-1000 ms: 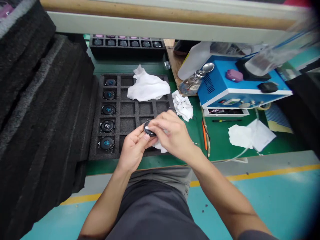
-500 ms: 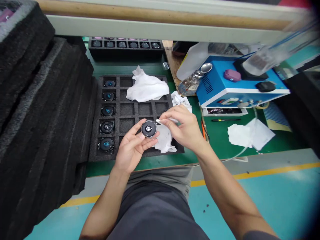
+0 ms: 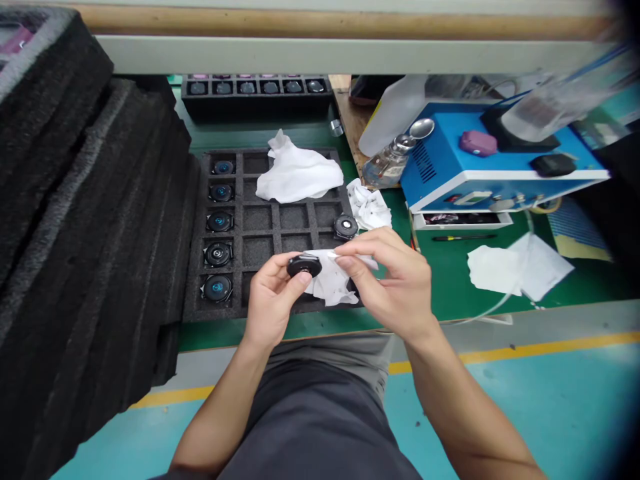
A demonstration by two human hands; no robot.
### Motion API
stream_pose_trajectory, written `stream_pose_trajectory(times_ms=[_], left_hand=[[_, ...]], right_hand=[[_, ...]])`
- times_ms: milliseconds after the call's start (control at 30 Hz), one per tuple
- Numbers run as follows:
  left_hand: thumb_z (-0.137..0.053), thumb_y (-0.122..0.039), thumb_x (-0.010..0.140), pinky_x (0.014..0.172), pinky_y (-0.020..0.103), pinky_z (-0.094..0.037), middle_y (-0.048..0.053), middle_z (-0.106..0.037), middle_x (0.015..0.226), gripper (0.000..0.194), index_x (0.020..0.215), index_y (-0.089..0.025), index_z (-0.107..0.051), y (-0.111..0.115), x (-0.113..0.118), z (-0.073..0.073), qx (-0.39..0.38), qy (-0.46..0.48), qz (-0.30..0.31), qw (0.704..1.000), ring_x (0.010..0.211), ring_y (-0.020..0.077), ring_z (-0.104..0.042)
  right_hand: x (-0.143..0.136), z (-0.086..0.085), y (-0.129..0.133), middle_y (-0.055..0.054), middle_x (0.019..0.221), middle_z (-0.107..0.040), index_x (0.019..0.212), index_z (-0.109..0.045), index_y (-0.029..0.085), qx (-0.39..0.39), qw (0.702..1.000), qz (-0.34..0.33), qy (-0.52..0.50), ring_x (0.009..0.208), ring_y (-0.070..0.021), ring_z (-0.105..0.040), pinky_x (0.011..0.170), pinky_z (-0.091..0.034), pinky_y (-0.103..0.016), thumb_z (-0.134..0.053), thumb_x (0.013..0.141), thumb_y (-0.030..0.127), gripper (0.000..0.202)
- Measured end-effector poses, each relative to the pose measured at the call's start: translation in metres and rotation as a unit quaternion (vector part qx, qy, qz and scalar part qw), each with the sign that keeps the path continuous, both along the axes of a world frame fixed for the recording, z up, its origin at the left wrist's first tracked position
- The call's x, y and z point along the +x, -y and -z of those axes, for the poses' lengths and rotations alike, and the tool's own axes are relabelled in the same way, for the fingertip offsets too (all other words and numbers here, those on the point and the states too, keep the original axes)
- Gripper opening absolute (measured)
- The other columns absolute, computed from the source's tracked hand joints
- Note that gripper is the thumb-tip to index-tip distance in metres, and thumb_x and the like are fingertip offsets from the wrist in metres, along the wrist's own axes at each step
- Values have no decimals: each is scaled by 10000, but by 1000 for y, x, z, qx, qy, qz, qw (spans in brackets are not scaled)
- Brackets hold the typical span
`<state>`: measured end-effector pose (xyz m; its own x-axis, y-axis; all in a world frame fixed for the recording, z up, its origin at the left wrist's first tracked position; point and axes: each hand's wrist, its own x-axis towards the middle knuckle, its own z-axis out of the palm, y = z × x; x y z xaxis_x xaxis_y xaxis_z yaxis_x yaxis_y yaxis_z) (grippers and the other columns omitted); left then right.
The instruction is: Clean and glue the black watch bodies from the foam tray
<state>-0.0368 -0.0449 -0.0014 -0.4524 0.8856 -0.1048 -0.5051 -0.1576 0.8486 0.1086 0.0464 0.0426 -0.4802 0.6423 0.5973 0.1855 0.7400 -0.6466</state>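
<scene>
Near the front edge of a black foam tray (image 3: 257, 245), my left hand (image 3: 273, 297) holds a round black watch body (image 3: 304, 266), tilted with its side toward me. My right hand (image 3: 393, 280), just right of it, pinches a small white cloth or wipe (image 3: 367, 261). Beneath the hands a crumpled white cloth (image 3: 333, 283) lies on the tray. Several round watches, one of them a blue-marked watch (image 3: 218, 288), fill the tray's left column. Another watch (image 3: 345, 227) sits at the tray's right side. A larger white cloth (image 3: 299, 172) covers compartments at the back.
Stacked black foam trays (image 3: 85, 253) rise at the left. A filled foam tray (image 3: 255, 100) stands at the back. On the right are a glass bottle (image 3: 390, 163), a blue machine (image 3: 445, 160), a pen (image 3: 463, 237) and white papers (image 3: 495, 270). A beam (image 3: 320, 57) crosses above.
The watch body in my left hand has turned from face-up to edge-on. My right hand has moved slightly right and down, uncovering the watch at the tray's right side. The view has shifted a little.
</scene>
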Motion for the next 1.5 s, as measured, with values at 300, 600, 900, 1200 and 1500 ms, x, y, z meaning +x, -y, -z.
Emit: stream_pose_trajectory(times_ms=[300,600,900,1200,1500], left_hand=[[-857,-167,757,792,202,-602,19,-820,964,258,1001,-241,-813,1,8,5,15,-111,-47,993,861,132,-758],[-803,-194,807,829,234,-596,36,-816,1009,286,1091,-219,-819,1,18,3,-28,-223,-69,972,888,160,-751],[-817,-232,809,844,274,-608,57,-807,1013,284,1092,-214,-812,-1,22,8,-25,-210,-116,970,896,180,-755],[-779,-127,807,785,250,-560,47,-729,925,253,1035,-226,-824,-2,21,4,30,-314,-131,940,872,152,-689],[-740,-130,848,738,258,-539,12,-733,854,308,1104,-286,-810,-2,23,11,23,-411,-159,898,789,139,-663]], right_hand=[[-8,-1,5,-49,823,-702,947,-704,193,198,976,14,86,766,-185,-560,670,-411,-349,-636,939,104,113],[-7,4,1,-32,797,-679,886,-678,190,175,980,26,94,760,-176,-533,670,-383,-340,-618,963,134,112],[14,-1,8,-35,781,-681,862,-694,207,289,910,82,286,806,-222,-512,724,-325,-393,-563,943,75,203],[15,11,6,-39,837,-683,930,-703,200,31,997,60,29,807,-182,-630,737,-504,-338,-642,954,166,74],[-4,23,15,-26,818,-706,949,-751,244,92,994,37,43,779,-180,-607,709,-461,-353,-623,951,139,166]])
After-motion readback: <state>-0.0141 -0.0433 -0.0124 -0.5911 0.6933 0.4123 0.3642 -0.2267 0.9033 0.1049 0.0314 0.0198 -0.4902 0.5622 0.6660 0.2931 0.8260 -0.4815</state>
